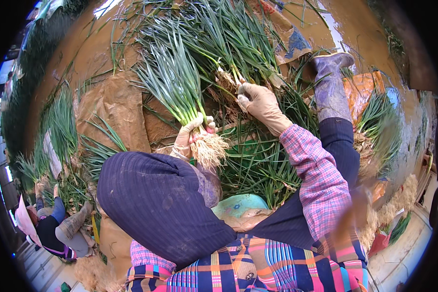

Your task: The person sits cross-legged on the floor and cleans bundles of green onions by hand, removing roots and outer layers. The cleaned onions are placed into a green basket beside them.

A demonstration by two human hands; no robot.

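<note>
My left hand (189, 137), in a pale glove, is closed round a bunch of green garlic plants (177, 82) just above their roots. The leaves point up and the trimmed-looking pale roots (208, 149) hang below the fist. To its right, my right hand (260, 106), also gloved, has thumb and fingers at the base of a plant at the edge of a large heap of garlic plants (219, 33); how firmly they hold it is hard to tell. Brown, muddy roots (226, 82) lie beside these fingers.
Loose leaves (262, 168) lie between my boots (334, 87). Brown sheeting (109, 109) is at the left, muddy water (314, 36) beyond. More plants (376, 120) lie by an orange sack (361, 91) at the right. A co-worker in a pink hat (26, 221) sits at the lower left.
</note>
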